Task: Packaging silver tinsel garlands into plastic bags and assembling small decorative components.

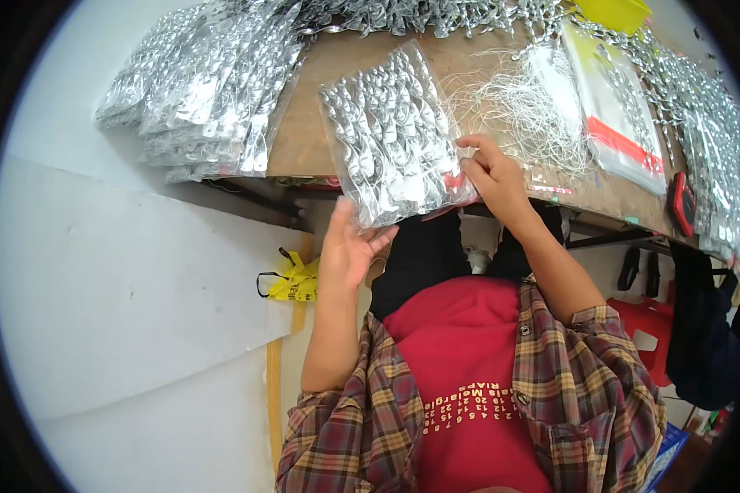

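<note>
A clear plastic bag (395,140) packed with shiny silver twisted strips lies tilted at the front edge of the brown table (300,152), its lower end reaching past that edge. At its lower left corner, my left hand (349,253) holds the bag, thumb along the side and fingers under the bottom edge. My right hand (500,182) grips the right edge with thumb and bent index finger, close to a red patch on the bag. Part of the left fingers is hidden beneath the plastic.
Filled silver bags (214,99) are piled at the left. Right of my bag lie tangled white strings (543,99), then flat clear bags with a red band (625,148). A red-and-black device (682,204) sits at the edge beside hanging silver strips (715,156). A red stool (645,324) stands below.
</note>
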{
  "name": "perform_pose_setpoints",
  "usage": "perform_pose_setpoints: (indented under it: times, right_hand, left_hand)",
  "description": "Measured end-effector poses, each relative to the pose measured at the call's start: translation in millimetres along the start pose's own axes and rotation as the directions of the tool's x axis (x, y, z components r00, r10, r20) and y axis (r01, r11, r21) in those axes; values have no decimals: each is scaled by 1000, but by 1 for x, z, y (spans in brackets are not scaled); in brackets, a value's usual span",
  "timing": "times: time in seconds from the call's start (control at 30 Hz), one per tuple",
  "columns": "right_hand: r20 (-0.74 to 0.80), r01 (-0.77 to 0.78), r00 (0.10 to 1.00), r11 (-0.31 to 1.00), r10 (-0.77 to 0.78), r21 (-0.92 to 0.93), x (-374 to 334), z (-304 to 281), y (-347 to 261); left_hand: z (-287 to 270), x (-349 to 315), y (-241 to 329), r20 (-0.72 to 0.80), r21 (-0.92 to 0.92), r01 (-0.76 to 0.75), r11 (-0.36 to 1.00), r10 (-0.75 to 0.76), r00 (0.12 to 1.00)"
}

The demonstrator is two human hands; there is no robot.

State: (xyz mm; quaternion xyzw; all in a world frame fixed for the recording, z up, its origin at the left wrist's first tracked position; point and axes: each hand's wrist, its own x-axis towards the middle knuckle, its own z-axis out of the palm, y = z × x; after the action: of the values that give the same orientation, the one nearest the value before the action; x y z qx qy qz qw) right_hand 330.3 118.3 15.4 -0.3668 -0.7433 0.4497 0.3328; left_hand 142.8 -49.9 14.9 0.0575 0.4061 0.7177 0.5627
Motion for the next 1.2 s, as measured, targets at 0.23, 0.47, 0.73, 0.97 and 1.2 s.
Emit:
perform_pose_setpoints:
  times: [0.23,0.47,0.73,0.97,1.2]
  right_hand:
    - [76,52,996,990,-42,-133,-1,5,-17]
    - [-24,140,988,959,-150,-248,14,27,-11]
    - [64,115,991,993,-116,19,16,27,-9]
    - [67,-2,998,988,13,-155,29,9,-5]
    - [27,530,821,742,-571,-410,26,48,-51]
  left_hand:
    - [-6,19,-3,-17,201,12,980,-9,1000]
    - [-13,17,-17,15,76,-12,997,11,1000]
    - [-31,31,-24,91,-155,72,985,-59,994]
    - [-36,29,-19,106,-145,100,984,-86,991]
    - [-17,7,-13,155,-84,13,996,1,988]
